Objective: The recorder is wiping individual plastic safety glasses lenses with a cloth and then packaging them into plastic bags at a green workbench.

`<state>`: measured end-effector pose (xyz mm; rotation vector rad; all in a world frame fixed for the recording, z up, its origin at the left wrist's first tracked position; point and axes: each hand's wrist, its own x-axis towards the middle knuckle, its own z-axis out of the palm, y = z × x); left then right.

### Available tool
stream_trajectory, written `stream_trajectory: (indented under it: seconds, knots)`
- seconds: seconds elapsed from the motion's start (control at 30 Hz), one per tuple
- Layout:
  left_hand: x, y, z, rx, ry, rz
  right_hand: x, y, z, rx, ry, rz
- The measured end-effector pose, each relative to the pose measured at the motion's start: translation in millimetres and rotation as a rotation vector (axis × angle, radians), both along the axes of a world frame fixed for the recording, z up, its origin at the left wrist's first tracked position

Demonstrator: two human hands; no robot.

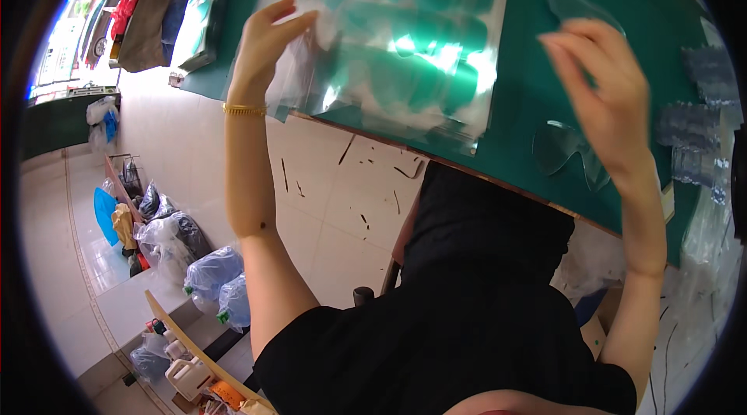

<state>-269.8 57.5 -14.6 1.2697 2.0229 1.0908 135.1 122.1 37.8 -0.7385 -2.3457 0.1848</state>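
My left hand (268, 45) is over the left part of a sheet of clear plastic film (292, 77) on the green table. Its thumb and forefinger are apart, with nothing visible between them. To its right, a glossy clear plastic sheet (408, 49) with rows of rounded cut-out shapes lies flat. My right hand (603, 84), slightly blurred, hovers over the table's right side with fingertips pinched together. Whatever they hold, if anything, does not show. Just beyond it is a curved clear plastic piece (572, 4). A similar notched clear piece (559, 152) lies nearer the front edge.
The green table (517, 88) ends just in front of me. A stack of glossy sheets (204, 14) is at its far left. Crinkled clear plastic packs (692, 127) line the right side. Plastic bags (214, 271) and dark scraps (342, 150) are on the floor.
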Motion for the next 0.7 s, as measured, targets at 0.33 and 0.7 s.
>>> stream_trajectory:
  seconds: [0.33,0.7]
  knots:
    - [36,24,17,-0.167,-0.203,-0.086,-156,55,-43,-0.251,0.129,0.282]
    - [50,25,10,0.144,-0.287,-0.294,-176,74,-35,-0.554,0.183,0.376]
